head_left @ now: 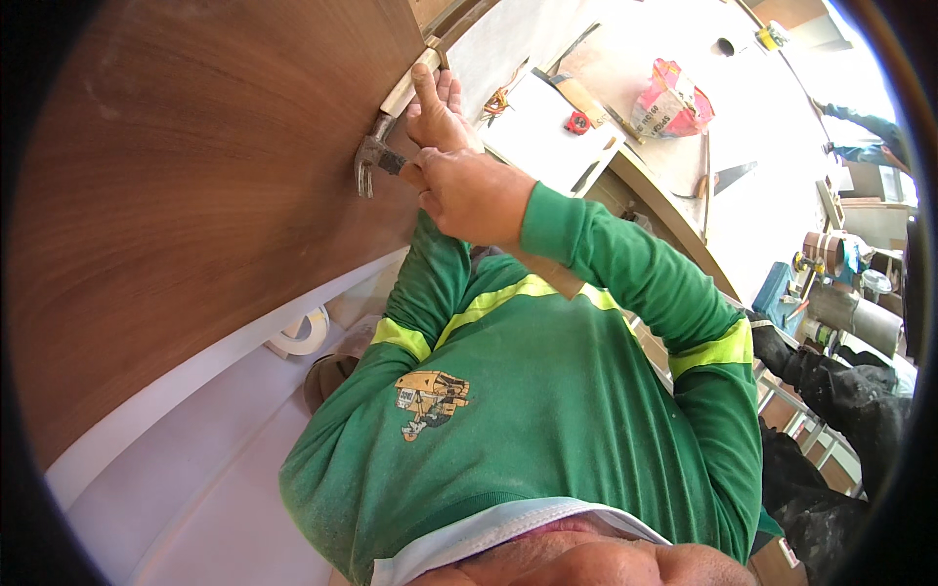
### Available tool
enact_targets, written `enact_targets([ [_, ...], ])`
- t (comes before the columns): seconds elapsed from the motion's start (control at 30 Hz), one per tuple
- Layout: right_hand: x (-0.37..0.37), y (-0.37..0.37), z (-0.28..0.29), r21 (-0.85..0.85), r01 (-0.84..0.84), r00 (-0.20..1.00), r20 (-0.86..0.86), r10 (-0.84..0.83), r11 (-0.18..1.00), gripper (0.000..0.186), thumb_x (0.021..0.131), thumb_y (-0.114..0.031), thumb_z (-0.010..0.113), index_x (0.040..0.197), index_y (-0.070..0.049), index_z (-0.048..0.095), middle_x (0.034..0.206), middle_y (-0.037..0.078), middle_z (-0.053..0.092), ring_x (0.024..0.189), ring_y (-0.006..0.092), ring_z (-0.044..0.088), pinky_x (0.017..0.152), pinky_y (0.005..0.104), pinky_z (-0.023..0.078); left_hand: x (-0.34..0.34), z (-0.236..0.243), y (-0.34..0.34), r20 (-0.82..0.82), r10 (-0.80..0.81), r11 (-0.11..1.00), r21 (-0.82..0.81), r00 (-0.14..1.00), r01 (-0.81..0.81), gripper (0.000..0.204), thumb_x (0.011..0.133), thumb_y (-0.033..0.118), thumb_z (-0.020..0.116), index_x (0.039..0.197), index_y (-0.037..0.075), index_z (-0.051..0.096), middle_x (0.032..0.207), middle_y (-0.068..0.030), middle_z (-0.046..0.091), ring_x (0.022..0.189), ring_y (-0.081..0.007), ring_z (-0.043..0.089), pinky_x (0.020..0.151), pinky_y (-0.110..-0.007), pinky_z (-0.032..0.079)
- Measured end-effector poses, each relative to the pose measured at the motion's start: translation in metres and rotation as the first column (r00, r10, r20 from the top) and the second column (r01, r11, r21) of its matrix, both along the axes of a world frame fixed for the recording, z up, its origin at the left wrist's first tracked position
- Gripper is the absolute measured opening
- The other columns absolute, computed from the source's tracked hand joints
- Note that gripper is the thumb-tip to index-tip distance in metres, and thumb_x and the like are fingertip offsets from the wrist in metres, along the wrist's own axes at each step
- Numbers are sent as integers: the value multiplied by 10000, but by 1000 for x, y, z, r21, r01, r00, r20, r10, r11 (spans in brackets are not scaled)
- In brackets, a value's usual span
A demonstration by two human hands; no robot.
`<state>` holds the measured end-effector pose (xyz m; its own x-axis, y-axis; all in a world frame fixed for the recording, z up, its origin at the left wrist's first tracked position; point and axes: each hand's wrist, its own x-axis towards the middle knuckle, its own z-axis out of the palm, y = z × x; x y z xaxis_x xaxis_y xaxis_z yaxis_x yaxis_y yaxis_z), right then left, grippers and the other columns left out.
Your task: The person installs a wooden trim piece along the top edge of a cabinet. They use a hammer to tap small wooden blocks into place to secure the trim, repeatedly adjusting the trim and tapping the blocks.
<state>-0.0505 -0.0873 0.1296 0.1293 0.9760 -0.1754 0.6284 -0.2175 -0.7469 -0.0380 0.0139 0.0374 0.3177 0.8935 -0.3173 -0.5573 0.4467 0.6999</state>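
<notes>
My left hand point(438, 119) pinches a short pale wooden block point(401, 96) against the edge of a large brown wood-grain panel point(225, 166), thumb stretched along it. My right hand point(474, 190) is wrapped round the handle of a claw hammer point(373, 154), close below its head. The hammer's striking face is at the near end of the block, apparently touching it, while the claws point back toward me. The handle's wooden end point(552, 274) shows beyond my right wrist. My forearms cross, the right one over the left.
To the right, a worktop point(606, 73) bears a red tape measure point(577, 123), a pink and white bag point(672, 103) and a handsaw point(735, 177). A white tape roll point(301, 334) lies below the panel. Another person's dark trousers point(831, 391) and a blue toolbox point(775, 291) are at right.
</notes>
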Motion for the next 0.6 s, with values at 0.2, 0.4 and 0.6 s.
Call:
enact_targets([
  [0.2,-6,1,-17,113,-100,993,67,93,988,290,955,-98,619,1190,71,633,1002,277,745,993,461,741,851,529,597,0,-1,-1,2,4,1000,-9,1000,-4,971,1012,486,775,1518,-229,355,1574,-333,460,1469,-381,517,1280,-442,433],
  [0.4,-12,-1,-2,-9,-4,1000,-23,3,1000,291,953,-90,658,1206,52,639,1004,287,738,1035,462,730,904,527,587,0,-11,3,15,4,999,33,1000,-4,1002,989,489,802,1512,-236,349,1568,-347,461,1473,-410,511,1278,-458,438],
  [0.6,-13,-4,-10,12,39,998,-50,-38,999,316,975,-113,662,1252,39,644,1079,268,737,1103,454,712,949,518,573,-1,-7,3,10,10,1000,29,1000,-11,1004,982,480,812,1503,-243,350,1552,-350,478,1460,-412,526,1271,-471,449],
])
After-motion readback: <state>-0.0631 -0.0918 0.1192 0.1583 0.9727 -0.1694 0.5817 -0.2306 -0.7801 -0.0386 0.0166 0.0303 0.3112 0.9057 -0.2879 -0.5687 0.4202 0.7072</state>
